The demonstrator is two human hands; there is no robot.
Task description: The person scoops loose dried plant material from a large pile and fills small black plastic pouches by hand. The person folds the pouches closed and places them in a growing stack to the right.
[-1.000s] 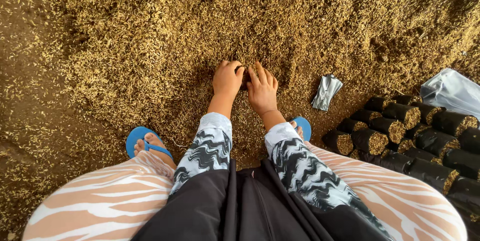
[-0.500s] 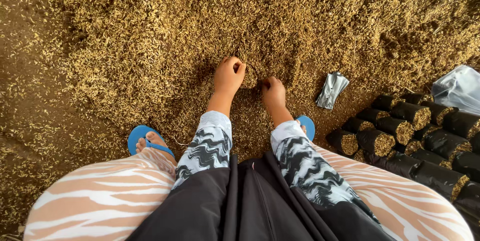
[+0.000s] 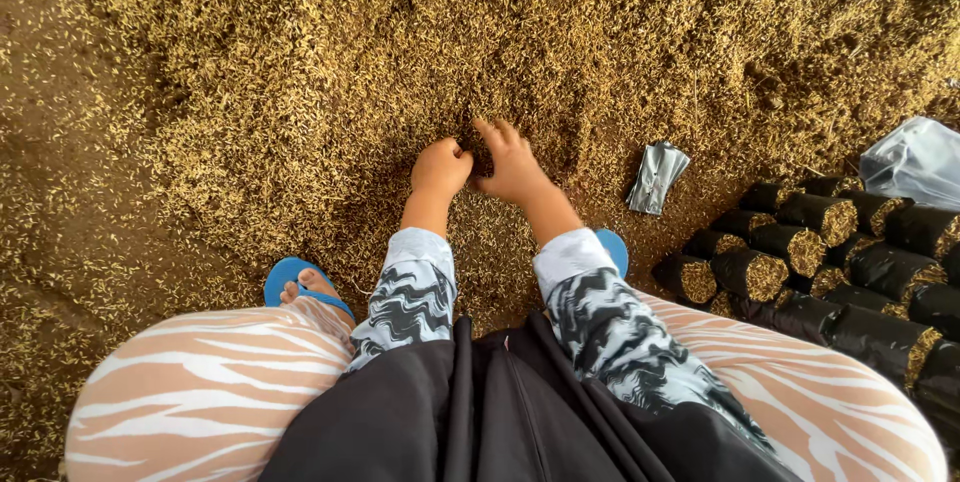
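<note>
Head view: your left hand (image 3: 441, 168) is curled into a fist in the husk pile (image 3: 400, 52). Your right hand (image 3: 512, 164), touching it, presses fingers together into the husks.

A row of black plastic grow bags (image 3: 800, 242), cylindrical and packed with husk fill, lies stacked on its side at the right; the open ends face the camera and show tan filling. Just left of the stack, a small flattened grey plastic bag (image 3: 657, 178) lies on the ground, apart from the bags. A crumpled clear plastic sheet (image 3: 915, 162) sits at the far right edge, behind the stack. Two blue rubber sandals are visible: the left sandal (image 3: 290, 277) with toes showing, the right sandal (image 3: 612, 250) mostly hidden. Bare brown earth floor (image 3: 50, 192) borders the left side.
</note>
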